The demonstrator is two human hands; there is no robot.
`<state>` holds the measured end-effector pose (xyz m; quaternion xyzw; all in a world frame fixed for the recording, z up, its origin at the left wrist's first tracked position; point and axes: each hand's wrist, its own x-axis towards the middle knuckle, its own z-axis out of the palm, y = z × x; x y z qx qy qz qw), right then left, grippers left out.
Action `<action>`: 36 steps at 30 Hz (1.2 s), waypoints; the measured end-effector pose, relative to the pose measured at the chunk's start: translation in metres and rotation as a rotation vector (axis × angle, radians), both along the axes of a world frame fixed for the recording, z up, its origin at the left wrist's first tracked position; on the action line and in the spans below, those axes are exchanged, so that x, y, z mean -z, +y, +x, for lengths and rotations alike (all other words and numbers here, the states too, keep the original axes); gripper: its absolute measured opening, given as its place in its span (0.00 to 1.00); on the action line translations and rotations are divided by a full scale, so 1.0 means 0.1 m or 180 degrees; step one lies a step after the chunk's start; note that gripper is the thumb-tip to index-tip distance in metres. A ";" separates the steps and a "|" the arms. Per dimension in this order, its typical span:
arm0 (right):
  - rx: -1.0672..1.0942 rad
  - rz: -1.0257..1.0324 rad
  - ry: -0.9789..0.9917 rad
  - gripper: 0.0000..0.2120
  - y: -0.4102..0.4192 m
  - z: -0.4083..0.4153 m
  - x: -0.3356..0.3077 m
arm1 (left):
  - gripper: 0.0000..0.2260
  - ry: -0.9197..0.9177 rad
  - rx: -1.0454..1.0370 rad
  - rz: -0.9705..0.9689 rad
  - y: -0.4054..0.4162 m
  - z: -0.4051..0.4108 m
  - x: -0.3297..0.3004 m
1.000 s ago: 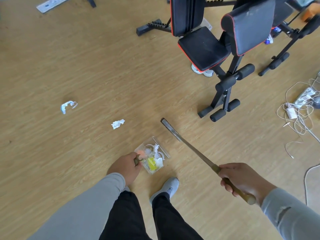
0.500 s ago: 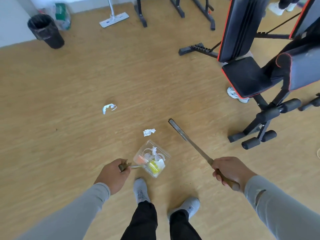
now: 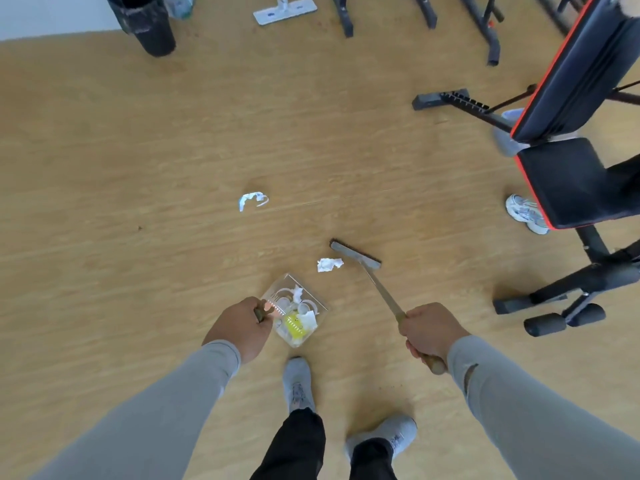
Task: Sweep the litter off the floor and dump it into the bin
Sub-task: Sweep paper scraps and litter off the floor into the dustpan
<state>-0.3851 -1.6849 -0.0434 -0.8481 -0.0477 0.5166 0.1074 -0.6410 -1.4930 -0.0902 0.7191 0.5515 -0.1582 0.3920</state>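
The left hand point(image 3: 242, 327) grips the handle of a clear dustpan point(image 3: 296, 311) holding litter; the right hand point(image 3: 427, 332) grips the broom point(image 3: 375, 282), its head beside a crumpled paper point(image 3: 329, 264); farther off lies a wrapper point(image 3: 252, 200); the black bin point(image 3: 145, 24) stands by the wall.

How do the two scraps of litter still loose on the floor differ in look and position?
The crumpled white paper ball is compact and lies just left of the broom head, beyond the clear plastic dustpan. The bluish-white torn wrapper is flatter, stretched out and partly looped, and lies farther off toward the black bin, away from both tools. Both rest on the wooden floor, unswept.
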 end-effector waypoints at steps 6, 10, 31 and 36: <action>-0.0252 -0.0390 0.0564 0.12 -0.27 0.39 -0.57 | 0.10 -0.0024 0.0000 -0.0026 0.22 -0.05 0.05; -0.0183 -0.0395 0.0676 0.12 -0.46 0.37 -0.91 | 0.10 -0.0016 0.0051 0.0002 0.20 -0.01 0.03; -0.0629 -0.0457 -0.0049 0.11 -0.05 0.00 -1.01 | 0.08 -0.0167 0.0061 -0.0048 0.19 -0.12 -0.03; -0.1989 -0.0722 -0.0545 0.10 0.06 -0.33 -0.76 | 0.08 -0.0137 0.0098 -0.0031 0.21 -0.08 0.00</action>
